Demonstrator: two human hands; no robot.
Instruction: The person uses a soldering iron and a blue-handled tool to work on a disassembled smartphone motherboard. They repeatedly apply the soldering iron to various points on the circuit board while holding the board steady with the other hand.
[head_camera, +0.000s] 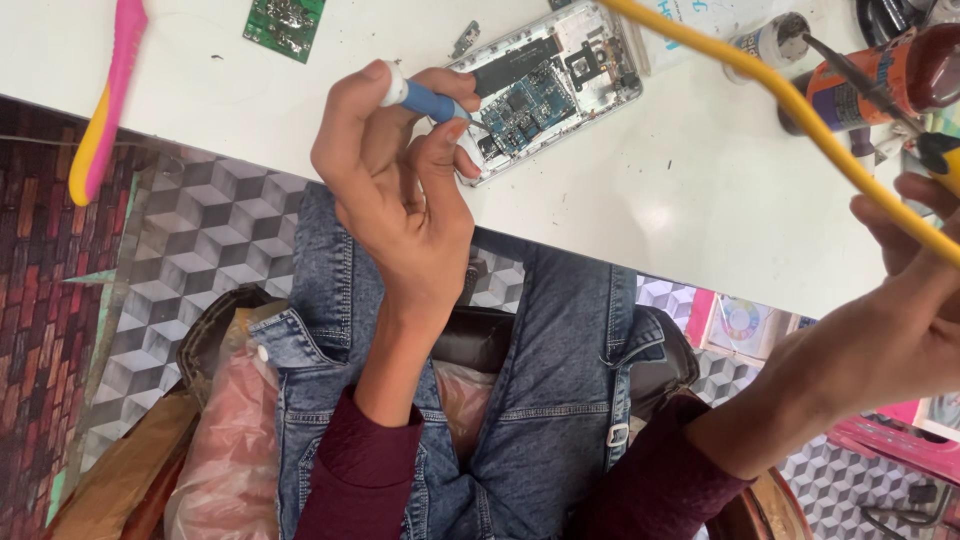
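nearest me, over the denim lap, i see my left hand (400, 195) with its fingers (440, 150) clamped on a blue-handled tool (430, 100), its tip at the near end of the opened phone (545, 90) lying on the white bench (620, 190). at the right edge my right hand (900, 320) grips a yellow cable (800, 105), fingers wrapped around it. further back lie a green circuit board (285, 25), a pink and yellow brush (105, 100) and some bottles (860, 80).

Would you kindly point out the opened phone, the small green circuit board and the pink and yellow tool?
opened phone (545, 85), head view, on its exposed blue board.
small green circuit board (285, 25), head view, on its middle.
pink and yellow tool (110, 95), head view, mid-handle.
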